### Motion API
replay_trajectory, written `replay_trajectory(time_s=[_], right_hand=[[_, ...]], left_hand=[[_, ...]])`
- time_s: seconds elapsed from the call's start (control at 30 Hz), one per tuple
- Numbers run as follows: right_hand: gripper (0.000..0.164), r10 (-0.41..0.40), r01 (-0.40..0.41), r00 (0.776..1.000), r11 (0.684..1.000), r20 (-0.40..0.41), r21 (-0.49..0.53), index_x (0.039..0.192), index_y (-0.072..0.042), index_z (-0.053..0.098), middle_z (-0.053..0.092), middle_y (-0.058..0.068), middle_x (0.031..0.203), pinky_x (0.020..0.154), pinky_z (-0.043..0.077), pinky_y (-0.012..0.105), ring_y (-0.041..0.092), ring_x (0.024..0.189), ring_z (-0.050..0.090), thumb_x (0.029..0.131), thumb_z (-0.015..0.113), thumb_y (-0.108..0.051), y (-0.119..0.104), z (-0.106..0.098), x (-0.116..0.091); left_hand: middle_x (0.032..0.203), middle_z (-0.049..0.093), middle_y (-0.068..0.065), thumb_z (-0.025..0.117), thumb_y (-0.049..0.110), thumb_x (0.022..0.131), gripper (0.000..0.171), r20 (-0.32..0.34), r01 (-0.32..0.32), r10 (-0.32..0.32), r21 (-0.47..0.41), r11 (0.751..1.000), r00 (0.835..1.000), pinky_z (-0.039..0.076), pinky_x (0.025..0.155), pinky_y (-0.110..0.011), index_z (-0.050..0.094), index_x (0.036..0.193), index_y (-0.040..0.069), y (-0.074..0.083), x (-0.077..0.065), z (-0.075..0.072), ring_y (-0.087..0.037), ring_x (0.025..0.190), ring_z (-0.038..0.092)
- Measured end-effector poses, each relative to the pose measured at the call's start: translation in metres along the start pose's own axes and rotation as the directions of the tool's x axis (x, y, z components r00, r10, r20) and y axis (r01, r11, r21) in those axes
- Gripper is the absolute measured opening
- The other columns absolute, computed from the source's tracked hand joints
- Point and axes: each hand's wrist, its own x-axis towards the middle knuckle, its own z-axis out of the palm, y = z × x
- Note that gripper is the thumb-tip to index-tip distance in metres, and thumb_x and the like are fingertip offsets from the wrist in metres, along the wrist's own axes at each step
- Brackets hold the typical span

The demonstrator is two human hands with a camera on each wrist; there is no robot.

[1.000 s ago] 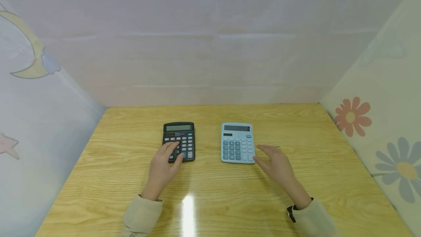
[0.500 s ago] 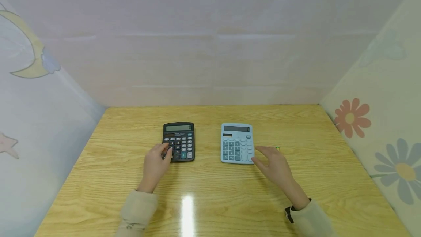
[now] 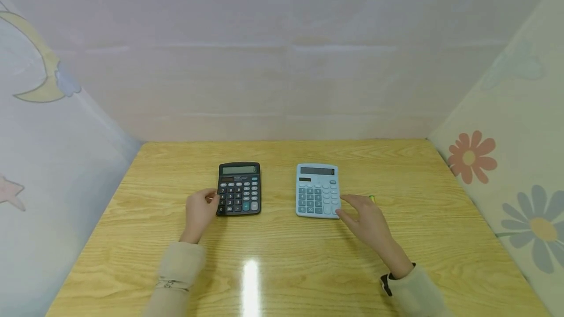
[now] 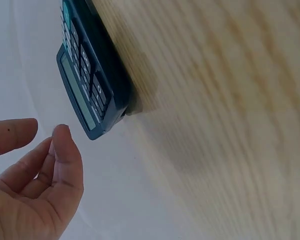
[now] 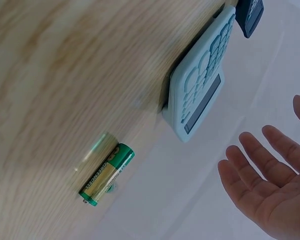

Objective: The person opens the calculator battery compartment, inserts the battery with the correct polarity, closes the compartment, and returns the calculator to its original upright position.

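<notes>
A black calculator [image 3: 239, 190] lies on the wooden table, its display lit with a digit. My left hand [image 3: 199, 213] is at its left edge, fingers loosely bent and holding nothing. In the left wrist view a gap separates the thumb from the fingertips [image 4: 62, 134], and the hand looks apart from the calculator [image 4: 92, 75]. To the right lies a light blue calculator [image 3: 318, 191]. Beside its lower right corner is my right hand [image 3: 369, 221], fingers extended and empty. Whether its thumb touches the calculator's edge is unclear in the head view.
A green and gold battery [image 5: 107, 174] lies on the table to the right of the blue calculator, partly hidden behind my right hand in the head view. The wooden table [image 3: 282, 268] meets a pale back wall [image 3: 282, 87] and decorated side walls.
My left hand has moved left, from over the black calculator's keys to its left edge, uncovering the keys. The right hand has barely moved. Both calculators stay in place.
</notes>
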Motion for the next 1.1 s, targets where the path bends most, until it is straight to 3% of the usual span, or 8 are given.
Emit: replay_trajectory(time_s=[0.33,0.5,0.7,0.97,1.1], right_hand=[[0.037,-0.011,0.011,1.0,1.0,0.014,0.008,0.111,0.005,0.061,0.06,0.021,0.111,0.085,0.042,0.052,0.038,0.105,0.052,0.083,0.066,-0.018,-0.002,0.0,0.003],[0.038,-0.007,0.007,1.0,1.0,0.022,0.011,0.112,0.004,0.06,0.059,0.021,0.112,0.086,0.042,0.052,0.038,0.106,0.052,0.083,0.066,-0.02,-0.002,0.0,0.003],[0.037,-0.029,0.029,0.999,0.999,0.015,0.017,0.112,0.003,0.061,0.06,0.021,0.112,0.086,0.042,0.052,0.039,0.105,0.052,0.083,0.067,-0.019,-0.004,0.0,0.004],[0.036,-0.06,0.057,0.998,0.996,0.036,0.065,0.111,0.004,0.061,0.061,0.021,0.11,0.086,0.042,0.052,0.039,0.104,0.054,0.084,0.066,-0.019,-0.009,0.001,0.009],[0.036,-0.079,0.074,0.995,0.993,0.059,0.088,0.111,0.004,0.062,0.062,0.019,0.108,0.079,0.047,0.047,0.034,0.097,0.059,0.084,0.066,-0.019,-0.012,0.004,0.014]], left_hand=[[0.086,0.064,-0.023,0.058,0.003,0.081,0.026,0.1,0.091,-0.093,0.022,0.996,0.991,0.05,0.063,-0.038,0.063,0.102,-0.013,-0.011,0.018,-0.005,-0.032,0.077,0.061],[0.09,0.063,-0.025,0.058,0.002,0.082,0.027,0.164,0.159,-0.16,0.018,0.987,0.974,0.049,0.057,-0.031,0.061,0.105,-0.014,-0.013,0.023,-0.006,-0.027,0.073,0.061],[0.098,0.058,-0.028,0.053,0.001,0.086,0.031,0.25,0.249,-0.232,-0.038,0.968,0.94,0.051,0.052,-0.028,0.055,0.113,-0.015,-0.016,0.027,-0.003,-0.022,0.067,0.059],[0.103,0.057,-0.028,0.051,0.0,0.087,0.034,0.32,0.278,-0.257,-0.019,0.96,0.912,0.051,0.052,-0.027,0.051,0.118,-0.015,-0.021,0.031,0.002,-0.022,0.071,0.059],[0.104,0.057,-0.028,0.051,-0.001,0.087,0.034,0.326,0.274,-0.261,0.007,0.962,0.908,0.051,0.051,-0.027,0.051,0.118,-0.014,-0.021,0.032,0.004,-0.024,0.073,0.06]])
